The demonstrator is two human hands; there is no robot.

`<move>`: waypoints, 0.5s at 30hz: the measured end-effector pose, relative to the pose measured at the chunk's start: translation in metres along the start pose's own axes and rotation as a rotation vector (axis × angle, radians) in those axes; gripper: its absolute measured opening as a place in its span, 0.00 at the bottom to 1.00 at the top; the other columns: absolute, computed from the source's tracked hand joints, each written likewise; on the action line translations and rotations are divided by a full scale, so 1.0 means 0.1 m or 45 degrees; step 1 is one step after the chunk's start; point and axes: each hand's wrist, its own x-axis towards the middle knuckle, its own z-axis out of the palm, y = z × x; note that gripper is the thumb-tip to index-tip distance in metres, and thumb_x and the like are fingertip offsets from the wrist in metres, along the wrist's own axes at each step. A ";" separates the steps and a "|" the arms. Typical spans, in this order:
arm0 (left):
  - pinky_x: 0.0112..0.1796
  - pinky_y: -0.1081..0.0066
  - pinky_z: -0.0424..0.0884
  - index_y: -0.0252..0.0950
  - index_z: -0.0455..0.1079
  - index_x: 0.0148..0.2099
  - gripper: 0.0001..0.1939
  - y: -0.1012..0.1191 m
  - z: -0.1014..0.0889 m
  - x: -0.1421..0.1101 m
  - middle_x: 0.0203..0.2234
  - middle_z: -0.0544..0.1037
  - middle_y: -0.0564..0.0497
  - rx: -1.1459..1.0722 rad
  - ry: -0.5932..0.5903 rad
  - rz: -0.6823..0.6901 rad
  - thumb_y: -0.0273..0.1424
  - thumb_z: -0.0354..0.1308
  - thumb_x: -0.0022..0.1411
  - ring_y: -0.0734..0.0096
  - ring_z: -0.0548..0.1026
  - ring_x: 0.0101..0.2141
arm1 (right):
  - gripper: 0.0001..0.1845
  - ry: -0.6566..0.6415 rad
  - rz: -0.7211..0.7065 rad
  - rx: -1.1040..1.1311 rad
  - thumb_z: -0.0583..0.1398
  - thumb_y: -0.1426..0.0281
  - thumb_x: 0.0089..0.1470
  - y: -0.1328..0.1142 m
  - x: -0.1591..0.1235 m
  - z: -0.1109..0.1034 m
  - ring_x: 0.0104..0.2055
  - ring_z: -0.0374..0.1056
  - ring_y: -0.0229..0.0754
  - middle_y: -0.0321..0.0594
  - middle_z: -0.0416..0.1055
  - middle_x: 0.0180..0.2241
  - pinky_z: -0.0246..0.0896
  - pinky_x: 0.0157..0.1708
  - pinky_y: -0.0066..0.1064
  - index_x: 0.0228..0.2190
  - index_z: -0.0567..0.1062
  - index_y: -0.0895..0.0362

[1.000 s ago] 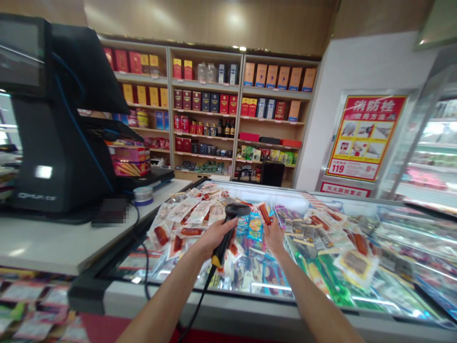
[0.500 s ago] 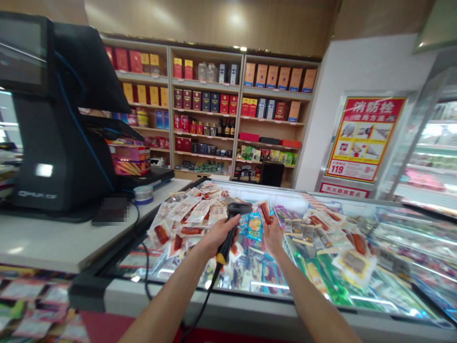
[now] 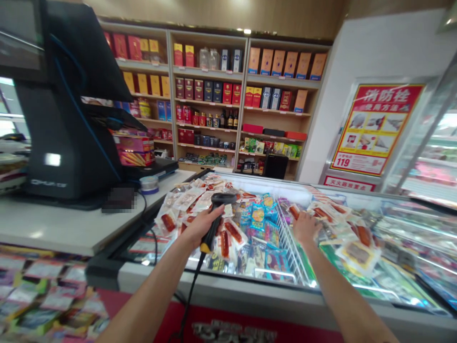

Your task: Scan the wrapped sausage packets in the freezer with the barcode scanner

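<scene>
My left hand (image 3: pixel 205 224) is wrapped round a black barcode scanner (image 3: pixel 215 216) with a yellow-trimmed base, its cable hanging down. Below and left of the scanner lie clear packs of reddish sausages (image 3: pixel 224 243) on the glass top of a freezer. My right hand (image 3: pixel 306 227) is closed on a packaged sausage (image 3: pixel 294 211) whose end shows left of the fingers. It is over the right part of the freezer, beside a second heap of packs (image 3: pixel 357 233). Blue snack packs (image 3: pixel 257 214) lie between the two hands, inside the freezer.
A white counter (image 3: pixel 67 233) on the left carries a black cash register (image 3: pixel 71 143) and a roll of tape (image 3: pixel 149 184). The freezer's front edge (image 3: pixel 228 286) runs before me. Shelves of boxed goods (image 3: pixel 210 90) stand behind, and a red fire-hydrant sign (image 3: pixel 378 128) hangs on the right.
My right hand has moved right with the packaged sausage, from near the scanner to the right-hand heap. My left hand and the scanner have shifted slightly left. The view has tilted a little.
</scene>
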 end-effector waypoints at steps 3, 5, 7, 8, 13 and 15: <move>0.15 0.78 0.61 0.33 0.61 0.27 0.18 0.00 -0.09 -0.03 0.17 0.67 0.55 -0.023 0.034 0.003 0.44 0.56 0.46 0.80 0.64 0.15 | 0.16 0.080 -0.010 0.048 0.50 0.67 0.50 -0.08 -0.03 -0.08 0.47 0.54 0.54 0.53 0.62 0.44 0.42 0.43 0.51 0.40 0.66 0.61; 0.15 0.78 0.61 0.33 0.61 0.28 0.18 0.00 -0.12 -0.05 0.17 0.67 0.55 -0.053 0.053 -0.004 0.44 0.56 0.46 0.80 0.65 0.15 | 0.19 0.072 -0.120 0.187 0.50 0.66 0.50 -0.35 -0.16 -0.19 0.49 0.52 0.53 0.52 0.59 0.48 0.43 0.44 0.49 0.43 0.65 0.60; 0.15 0.78 0.61 0.33 0.61 0.28 0.18 0.01 -0.16 -0.07 0.17 0.67 0.55 -0.069 0.059 -0.006 0.44 0.56 0.46 0.80 0.64 0.15 | 0.21 -0.046 -0.302 0.381 0.51 0.61 0.50 -0.73 -0.39 -0.34 0.49 0.53 0.51 0.50 0.60 0.47 0.46 0.45 0.45 0.44 0.65 0.58; 0.15 0.78 0.61 0.33 0.61 0.29 0.18 0.02 -0.17 -0.08 0.17 0.67 0.55 -0.067 0.059 -0.002 0.44 0.56 0.46 0.80 0.64 0.15 | 0.23 -0.112 -0.424 0.470 0.51 0.59 0.49 -0.92 -0.54 -0.42 0.50 0.53 0.51 0.49 0.59 0.48 0.46 0.45 0.44 0.44 0.65 0.57; 0.16 0.78 0.60 0.32 0.62 0.29 0.19 0.06 -0.23 -0.12 0.18 0.67 0.54 -0.013 0.064 0.030 0.45 0.55 0.47 0.80 0.64 0.16 | 0.33 -0.411 -0.939 0.677 0.59 0.55 0.38 -1.50 -1.16 -0.60 0.54 0.46 0.52 0.43 0.50 0.54 0.47 0.45 0.45 0.48 0.61 0.47; 0.16 0.78 0.60 0.32 0.62 0.28 0.19 0.05 -0.22 -0.12 0.18 0.67 0.54 -0.007 0.057 0.042 0.45 0.55 0.47 0.80 0.64 0.16 | 0.30 -0.457 -0.977 0.635 0.58 0.59 0.40 -1.52 -1.18 -0.55 0.54 0.47 0.51 0.42 0.51 0.54 0.48 0.45 0.45 0.48 0.61 0.45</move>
